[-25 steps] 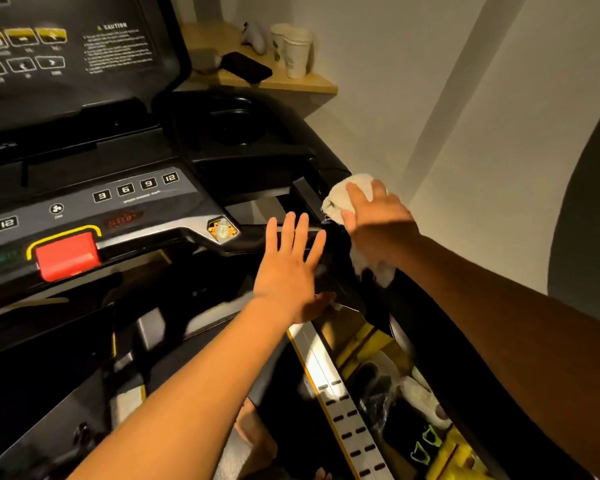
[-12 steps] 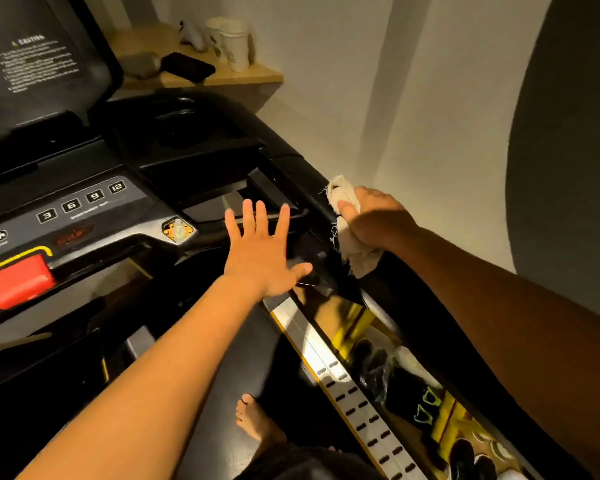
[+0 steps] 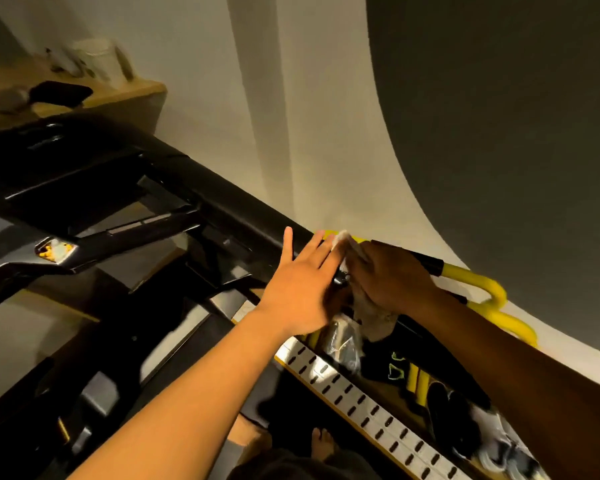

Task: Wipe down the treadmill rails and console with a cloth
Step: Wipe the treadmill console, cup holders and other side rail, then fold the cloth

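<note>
**Cloth on the right rail**

I see one pale cloth [image 3: 368,306] bunched under my right hand [image 3: 392,278], which is clamped on it and pressing it against the black right rail [image 3: 243,209] of the treadmill. My left hand [image 3: 302,289] is spread flat, fingers apart, holding nothing, just beside the right. A yellow tube [image 3: 482,289] curves beyond. I can read no writing; the console [image 3: 21,244] is blurred. Two bare feet [image 3: 321,441] show below.
</note>
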